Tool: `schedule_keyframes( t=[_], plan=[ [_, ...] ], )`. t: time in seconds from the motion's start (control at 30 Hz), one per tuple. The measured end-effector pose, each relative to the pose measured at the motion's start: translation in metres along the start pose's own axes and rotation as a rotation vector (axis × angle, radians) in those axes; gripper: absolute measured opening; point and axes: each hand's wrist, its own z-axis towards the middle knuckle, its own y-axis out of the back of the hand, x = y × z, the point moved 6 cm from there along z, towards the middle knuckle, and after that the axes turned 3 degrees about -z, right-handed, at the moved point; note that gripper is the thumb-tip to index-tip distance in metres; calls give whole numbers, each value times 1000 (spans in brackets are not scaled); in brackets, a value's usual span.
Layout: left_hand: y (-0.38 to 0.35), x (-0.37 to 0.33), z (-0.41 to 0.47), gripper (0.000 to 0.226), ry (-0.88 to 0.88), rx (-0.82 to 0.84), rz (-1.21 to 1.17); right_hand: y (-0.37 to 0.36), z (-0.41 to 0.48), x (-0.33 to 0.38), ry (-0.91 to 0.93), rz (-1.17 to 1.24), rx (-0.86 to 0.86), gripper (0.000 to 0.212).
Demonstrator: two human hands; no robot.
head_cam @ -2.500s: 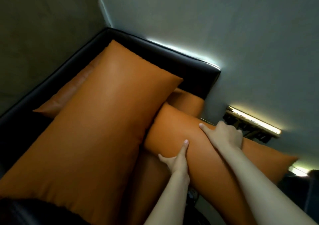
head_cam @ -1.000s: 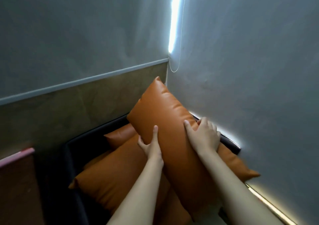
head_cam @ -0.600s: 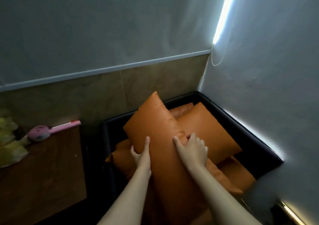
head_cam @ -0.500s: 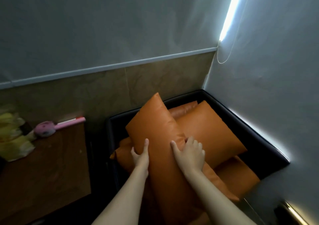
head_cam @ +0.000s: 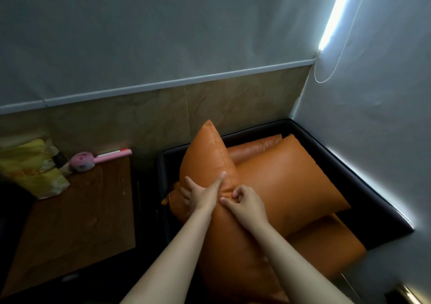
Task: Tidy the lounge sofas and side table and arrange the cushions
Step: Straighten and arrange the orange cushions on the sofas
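A person stands an orange cushion [head_cam: 210, 154] on edge over the corner of a black sofa [head_cam: 363, 187], its upper corner pointing at the tiled wall. The left hand [head_cam: 203, 196] straddles the seamed ridge, thumb laid along the stitching and fingers spread down the far face. The right hand [head_cam: 247, 202], fingers curled, pinches a fold of the cover just beside it. A larger cushion [head_cam: 286, 182] lies flat behind, touching the held one, with more orange cushions under and behind it. To the left, a wooden surface [head_cam: 77, 222] carries a yellow bag [head_cam: 30, 168] and a pink handled object [head_cam: 86, 161].

The cover looks smooth and probably slippery and the filling soft and light, so a grip on the seam or corners should hold better than on the flat faces.
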Motion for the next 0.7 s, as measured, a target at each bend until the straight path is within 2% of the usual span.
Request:
schedule_keyframes(
  t=[0.17,0.27,0.33,0.4,0.5,0.6,0.7],
  plan=[
    [17,5,4,128,-2,-39,135,-17,-4,10,60,89,7,31],
    [21,6,10,127,1,-13,98,-12,0,3,44,205,-108,27],
    [26,9,15,131,7,-11,57,-14,5,-8,-75,199,-57,56],
    [35,17,22,138,47,10,-34,-26,7,-21,-213,251,107,88],
    [48,32,30,138,133,97,-159,-48,0,-25,-272,342,267,110],
    [60,38,36,132,127,137,-202,-59,-3,-17,-236,292,210,119],
    [78,31,41,124,82,94,-238,-66,-1,-1,-202,298,189,108]
  ],
)
